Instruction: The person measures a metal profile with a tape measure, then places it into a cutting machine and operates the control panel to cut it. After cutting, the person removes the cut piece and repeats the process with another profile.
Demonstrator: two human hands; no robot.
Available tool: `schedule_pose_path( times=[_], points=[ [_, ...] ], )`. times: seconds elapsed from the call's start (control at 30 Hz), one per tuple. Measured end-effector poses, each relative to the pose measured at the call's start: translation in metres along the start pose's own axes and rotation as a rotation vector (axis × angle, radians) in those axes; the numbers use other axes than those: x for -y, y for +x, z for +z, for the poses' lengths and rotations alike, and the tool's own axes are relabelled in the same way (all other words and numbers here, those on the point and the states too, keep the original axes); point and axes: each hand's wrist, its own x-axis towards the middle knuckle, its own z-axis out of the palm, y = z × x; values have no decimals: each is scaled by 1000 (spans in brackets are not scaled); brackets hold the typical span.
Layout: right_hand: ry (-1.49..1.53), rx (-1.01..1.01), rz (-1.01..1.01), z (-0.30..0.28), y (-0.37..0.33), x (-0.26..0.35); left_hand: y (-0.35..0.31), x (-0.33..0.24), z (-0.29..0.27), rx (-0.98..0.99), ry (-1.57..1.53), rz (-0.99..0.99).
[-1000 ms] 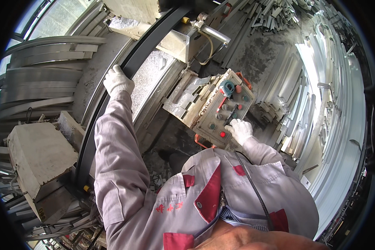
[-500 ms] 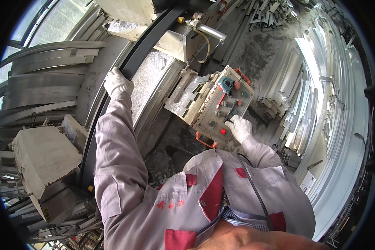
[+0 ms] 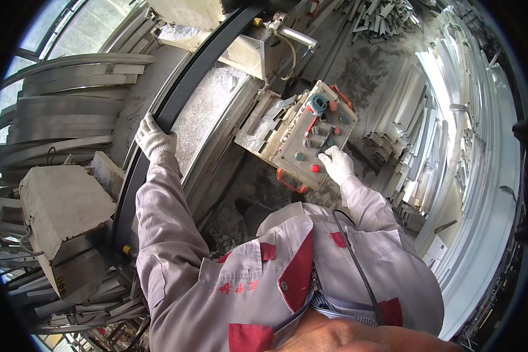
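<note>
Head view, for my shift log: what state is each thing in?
Left hand: gloved, on the dark profile; grip unclear
Right hand: gloved, at the control panel; grip unclear
Dark profile: lying along the machine bed
Lower red button: uncovered; lit or not, unclear
Left metal strips: stacked
Right-side profiles: piled lengthwise
Offcuts: heaped loosely

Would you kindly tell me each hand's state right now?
Left hand: laid on the dark profile; whether it grips cannot be told.
Right hand: partly curled at the control panel; whether it holds a control cannot be told.
</note>
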Motion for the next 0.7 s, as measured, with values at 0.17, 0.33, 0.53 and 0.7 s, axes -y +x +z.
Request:
schedule_pose_path(
  times=[0.17,0.33,0.53,0.7],
  points=[
    [140,48,54,-10,3,-24,-36,76,4,71,49,-149],
    [47,-75,54,-36,33,-55,-31,80,12,141,165,-193],
    [-72,-62,0,-56,72,-67,-28,82,15,120,183,-194],
    [-44,-4,-67,-51,86,-55,-27,82,13,123,165,-180]
  ],
)
